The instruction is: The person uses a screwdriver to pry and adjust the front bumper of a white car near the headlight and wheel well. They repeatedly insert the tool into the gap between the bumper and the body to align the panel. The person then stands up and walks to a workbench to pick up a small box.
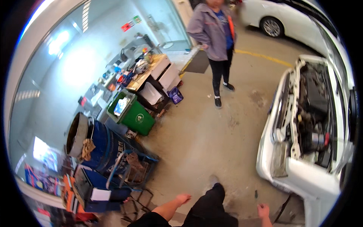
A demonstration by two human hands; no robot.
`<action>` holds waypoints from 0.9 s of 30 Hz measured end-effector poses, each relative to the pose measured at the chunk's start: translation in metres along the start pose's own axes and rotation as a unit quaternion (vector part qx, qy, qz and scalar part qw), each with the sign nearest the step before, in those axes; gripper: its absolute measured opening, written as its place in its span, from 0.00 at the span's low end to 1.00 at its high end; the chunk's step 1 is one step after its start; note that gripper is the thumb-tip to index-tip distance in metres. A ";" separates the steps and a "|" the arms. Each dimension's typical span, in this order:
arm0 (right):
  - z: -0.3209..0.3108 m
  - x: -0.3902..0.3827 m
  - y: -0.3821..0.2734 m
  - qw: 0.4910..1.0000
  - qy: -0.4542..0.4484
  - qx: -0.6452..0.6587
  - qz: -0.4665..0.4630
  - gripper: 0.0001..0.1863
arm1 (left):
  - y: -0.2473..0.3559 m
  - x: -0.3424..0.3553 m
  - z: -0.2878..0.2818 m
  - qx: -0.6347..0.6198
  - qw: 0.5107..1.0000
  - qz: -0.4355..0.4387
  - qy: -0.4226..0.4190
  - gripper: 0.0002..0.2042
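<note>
My left hand (183, 198) hangs beside my dark-trousered leg at the lower middle, blurred by motion, and its fingers do not show clearly. Lower right, my right hand (263, 210) is curled closed; whatever it may hold is hidden. Just beyond it shows a small dark slim object (256, 193), too small to name, and I cannot tell whether it touches the hand. Nearest to the right hand is the front of a white car (273, 159) with its hood raised and the engine bay (314, 113) exposed.
A person (217, 38) in a grey jacket stands ahead. Along the left are a blue drum (109, 145), a blue metal cart (151, 162), a green bin (141, 117), a purple jug (175, 95) and a cluttered workbench (159, 62). Another white car (261, 13) stands behind.
</note>
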State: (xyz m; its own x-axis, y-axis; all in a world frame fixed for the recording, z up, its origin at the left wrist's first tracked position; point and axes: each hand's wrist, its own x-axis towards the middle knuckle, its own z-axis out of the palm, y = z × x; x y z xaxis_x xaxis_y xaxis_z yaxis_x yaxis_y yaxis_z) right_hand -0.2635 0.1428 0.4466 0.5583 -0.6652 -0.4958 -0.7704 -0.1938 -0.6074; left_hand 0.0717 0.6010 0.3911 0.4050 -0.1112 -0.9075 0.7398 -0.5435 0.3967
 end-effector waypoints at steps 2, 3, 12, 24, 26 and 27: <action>-0.020 0.005 -0.036 0.999 0.025 -0.009 0.034 0.15 | -0.044 0.032 -0.053 0.105 0.994 -0.017 0.011 0.09; -0.026 0.007 -0.049 0.998 0.045 -0.002 0.045 0.15 | -0.047 0.035 -0.064 0.016 0.998 -0.053 0.043 0.08; 0.017 0.053 -0.206 0.998 -0.006 -0.003 0.067 0.11 | 0.168 0.029 -0.118 0.095 0.988 0.120 -0.019 0.14; 0.098 0.213 -0.456 0.994 -0.106 0.024 -0.027 0.08 | 0.211 0.058 -0.204 -0.175 0.972 0.142 0.072 0.12; 0.107 0.245 -0.507 0.991 -0.130 0.031 -0.010 0.06 | 0.151 0.055 -0.199 -0.126 0.985 -0.022 0.119 0.14; 0.116 0.267 -0.526 0.987 -0.155 0.028 -0.035 0.06 | 0.095 0.065 -0.198 -0.023 0.992 -0.061 0.106 0.12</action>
State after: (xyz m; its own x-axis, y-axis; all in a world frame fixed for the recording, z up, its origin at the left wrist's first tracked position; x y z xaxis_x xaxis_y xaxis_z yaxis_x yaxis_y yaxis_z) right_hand 0.3265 0.1513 0.5615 0.6833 -0.3971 -0.6127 -0.7134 -0.1844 -0.6760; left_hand 0.2745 0.7066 0.3970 0.4115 0.1328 -0.9017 0.8117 -0.5032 0.2964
